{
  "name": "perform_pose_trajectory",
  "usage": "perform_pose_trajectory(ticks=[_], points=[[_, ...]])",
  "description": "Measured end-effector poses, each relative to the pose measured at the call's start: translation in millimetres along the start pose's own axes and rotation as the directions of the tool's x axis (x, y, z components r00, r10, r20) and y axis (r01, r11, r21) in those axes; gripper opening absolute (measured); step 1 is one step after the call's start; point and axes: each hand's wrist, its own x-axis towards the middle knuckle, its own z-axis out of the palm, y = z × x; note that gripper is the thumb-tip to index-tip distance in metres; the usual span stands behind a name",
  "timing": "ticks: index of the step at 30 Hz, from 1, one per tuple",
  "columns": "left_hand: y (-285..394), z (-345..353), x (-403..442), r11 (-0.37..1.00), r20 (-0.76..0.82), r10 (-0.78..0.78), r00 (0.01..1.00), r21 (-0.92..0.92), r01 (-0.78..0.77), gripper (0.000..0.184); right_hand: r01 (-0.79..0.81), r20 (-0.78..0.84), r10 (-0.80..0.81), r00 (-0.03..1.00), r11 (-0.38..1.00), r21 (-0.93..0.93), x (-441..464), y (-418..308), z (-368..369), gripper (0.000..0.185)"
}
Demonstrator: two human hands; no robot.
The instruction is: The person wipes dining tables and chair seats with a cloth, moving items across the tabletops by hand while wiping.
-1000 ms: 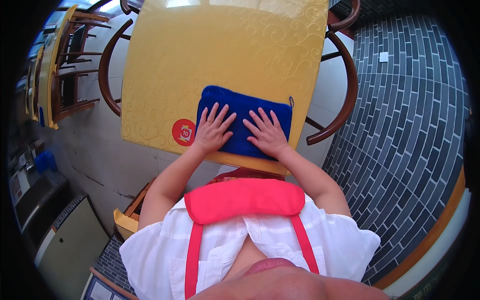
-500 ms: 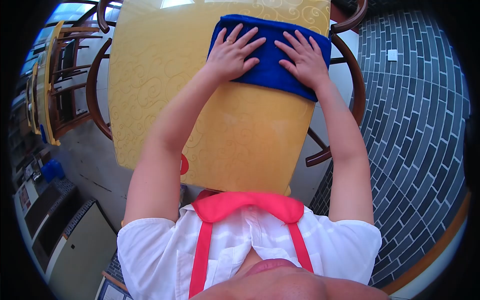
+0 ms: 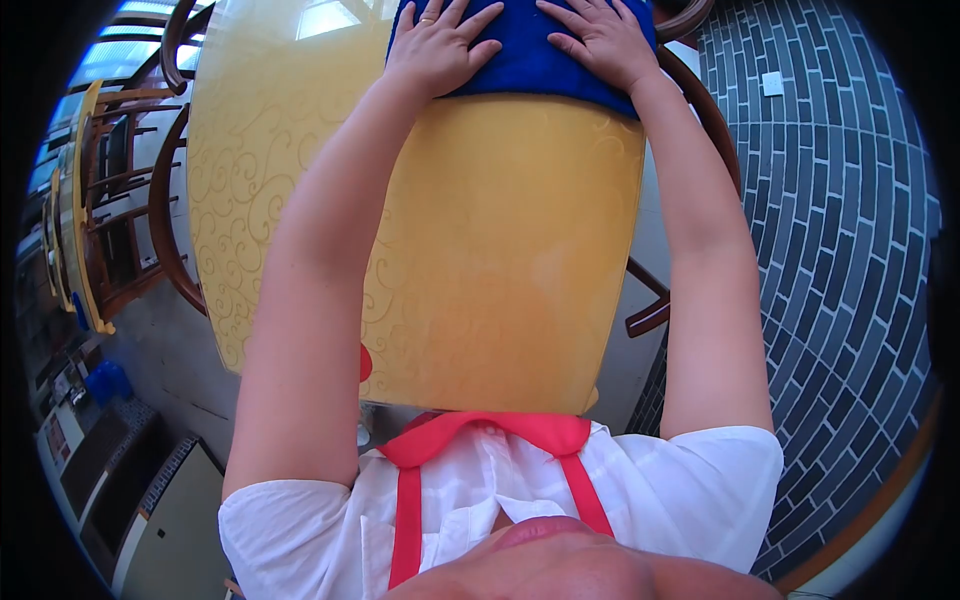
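A folded-looking blue cloth (image 3: 522, 62) lies flat on the yellow patterned table (image 3: 490, 250), partly cut off by the top of the view. My left hand (image 3: 438, 48) rests palm down on its left part, fingers spread and a ring on one finger. On the right part, my right hand (image 3: 607, 45) presses flat with its fingers apart. Some fingertips of both hands reach the top edge of the picture.
Dark wooden chairs stand at the table's left (image 3: 168, 215) and right (image 3: 690, 95) sides. A grey brick-patterned surface (image 3: 840, 230) fills the right. Further left are another table with chairs (image 3: 95, 220) and a cabinet (image 3: 170, 530). A red spot (image 3: 365, 363) shows beside my left arm.
Both hands and the blue cloth have slid forward along the table, away from my body. The view has shifted a little, and my arms are stretched further out.
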Motion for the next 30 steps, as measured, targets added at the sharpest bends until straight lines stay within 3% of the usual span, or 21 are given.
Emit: perform_pose_trajectory(ticks=[2,3,12,19,25,30], points=[[4.7,19.3,-24.2,0.993,-0.122,0.070,0.990,0.098,-0.059,0.054,0.074,-0.176,-0.129,0.976,0.955,-0.288,-28.5,2.4,25.7,0.051],[11.9,16.1,-36.8,0.994,-0.103,0.076,0.992,0.083,-0.068,0.054,0.030,-0.154,-0.077,0.985,0.957,-0.287,-43.4,-6.3,27.8,0.052],[63.4,-27.1,-192.0,0.970,0.015,0.199,0.980,-0.142,-0.195,0.058,-0.064,0.014,0.065,0.998,0.996,-0.060,-204.2,-135.6,7.4,0.057],[70.9,-59.9,-339.7,0.944,0.095,0.188,0.978,-0.294,-0.153,0.058,-0.091,0.084,0.086,0.993,0.994,0.057,-298.1,-264.4,9.2,0.062],[36.9,-76.2,-428.0,0.953,0.160,0.136,0.978,-0.292,-0.085,0.059,-0.003,0.139,-0.014,0.990,0.992,0.124,-305.5,-338.7,19.7,0.062],[11.3,-81.5,-451.0,0.952,0.176,0.142,0.974,-0.294,-0.086,0.062,0.073,0.157,-0.099,0.983,0.984,0.162,-286.2,-358.3,23.2,0.059]])
